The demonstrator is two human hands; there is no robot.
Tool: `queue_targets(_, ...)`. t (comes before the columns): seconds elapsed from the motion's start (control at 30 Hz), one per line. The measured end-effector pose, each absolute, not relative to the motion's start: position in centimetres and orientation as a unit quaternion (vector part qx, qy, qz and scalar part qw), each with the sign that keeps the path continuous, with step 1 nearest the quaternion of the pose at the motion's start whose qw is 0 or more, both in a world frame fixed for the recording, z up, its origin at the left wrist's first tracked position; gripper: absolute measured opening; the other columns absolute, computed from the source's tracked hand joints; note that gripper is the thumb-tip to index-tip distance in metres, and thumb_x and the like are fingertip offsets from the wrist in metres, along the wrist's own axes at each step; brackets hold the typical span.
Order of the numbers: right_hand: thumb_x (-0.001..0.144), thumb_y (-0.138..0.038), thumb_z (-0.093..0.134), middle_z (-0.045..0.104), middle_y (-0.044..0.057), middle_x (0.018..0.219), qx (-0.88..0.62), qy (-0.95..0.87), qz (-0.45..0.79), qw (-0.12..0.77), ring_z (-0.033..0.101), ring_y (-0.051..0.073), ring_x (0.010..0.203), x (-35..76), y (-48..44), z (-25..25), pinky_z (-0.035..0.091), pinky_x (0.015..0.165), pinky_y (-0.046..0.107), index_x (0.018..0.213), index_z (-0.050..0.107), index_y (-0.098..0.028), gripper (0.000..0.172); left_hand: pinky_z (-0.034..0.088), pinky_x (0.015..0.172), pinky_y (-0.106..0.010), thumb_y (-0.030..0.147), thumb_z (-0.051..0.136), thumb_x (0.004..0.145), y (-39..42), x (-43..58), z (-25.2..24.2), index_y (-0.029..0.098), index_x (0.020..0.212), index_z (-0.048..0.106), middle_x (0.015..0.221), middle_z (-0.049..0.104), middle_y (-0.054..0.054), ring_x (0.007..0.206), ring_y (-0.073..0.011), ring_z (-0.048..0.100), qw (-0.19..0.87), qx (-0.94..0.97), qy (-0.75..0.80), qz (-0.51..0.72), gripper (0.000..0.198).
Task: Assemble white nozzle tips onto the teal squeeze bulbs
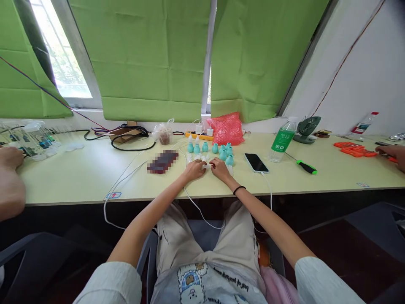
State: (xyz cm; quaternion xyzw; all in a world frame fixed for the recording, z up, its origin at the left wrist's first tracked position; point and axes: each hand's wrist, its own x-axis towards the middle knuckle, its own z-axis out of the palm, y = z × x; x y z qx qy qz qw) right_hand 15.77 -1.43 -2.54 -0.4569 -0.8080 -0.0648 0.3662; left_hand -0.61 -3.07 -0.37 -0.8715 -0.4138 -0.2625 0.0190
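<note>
Likely step: handling small white pieces (190,157). Left hand (194,169), right hand (220,169): curled, cannot tell grip. Next move: presumably fine control.

The left arm (151,214) and right arm (268,219) are slanting inward. The left hand (194,170) and right hand (220,169) are facing each other, just apart.

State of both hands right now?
Left hand: fingers curled beside small white pieces; whether it holds one can't be told.
Right hand: fingers bent, near the same pieces; grip can't be told.
</note>
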Motion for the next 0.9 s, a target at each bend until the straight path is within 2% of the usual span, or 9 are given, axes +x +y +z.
queue_targets(0.27,0.068,-0.003,0.044,0.056,0.006,0.077,-0.400,-0.808,-0.069,0.428,0.053,0.016,0.070,15.3,-1.3,-2.3,0.045,0.066,0.028,0.080,0.059,-0.014,0.022,0.044,0.063,-0.024,0.022,0.054,0.065,-2.0,-0.6,-1.0,0.013,0.087,0.060,0.076,0.060,-0.004,0.068,-0.0141,0.054,0.002,-0.860,-0.406,-0.309,0.025)
queue_targets(0.4,0.072,-0.006,0.041,0.056,0.006,0.079,-0.386,-0.785,-0.068,0.480,0.054,0.016,0.076,15.2,-1.8,-1.5,0.046,0.068,0.029,0.082,0.057,-0.016,0.022,0.043,0.064,-0.023,0.021,0.052,0.066,-2.8,-0.1,-0.5,0.012,0.089,0.059,0.077,0.059,-0.004,0.066,-0.0126,0.053,0.002,-0.853,-0.401,-0.334,0.026)
queue_targets(0.5,0.073,-0.007,0.040,0.054,0.006,0.080,-0.387,-0.762,-0.067,0.515,0.054,0.015,0.073,15.2,-2.1,-1.0,0.047,0.065,0.028,0.083,0.055,-0.015,0.020,0.043,0.063,-0.023,0.021,0.052,0.066,-3.4,0.0,-0.1,0.013,0.090,0.059,0.076,0.057,-0.003,0.066,-0.0126,0.052,0.006,-0.853,-0.392,-0.344,0.026)
queue_targets(0.67,0.068,-0.005,0.044,0.055,0.004,0.075,-0.356,-0.777,-0.048,0.517,0.054,0.014,0.069,15.0,-2.8,-0.8,0.048,0.061,0.025,0.076,0.056,-0.016,0.019,0.042,0.058,-0.024,0.019,0.055,0.061,-3.6,0.0,-0.3,0.014,0.079,0.061,0.067,0.056,-0.002,0.060,-0.0132,0.050,0.008,-0.866,-0.379,-0.325,0.020)
queue_targets(0.9,0.066,-0.007,0.047,0.055,0.002,0.071,-0.349,-0.768,-0.013,0.537,0.054,0.011,0.064,14.9,-3.8,0.5,0.049,0.057,0.022,0.070,0.057,-0.015,0.013,0.042,0.065,-0.026,0.021,0.051,0.068,-5.1,0.0,1.4,0.013,0.086,0.061,0.077,0.056,-0.005,0.070,-0.0145,0.051,0.016,-0.847,-0.381,-0.371,0.022)
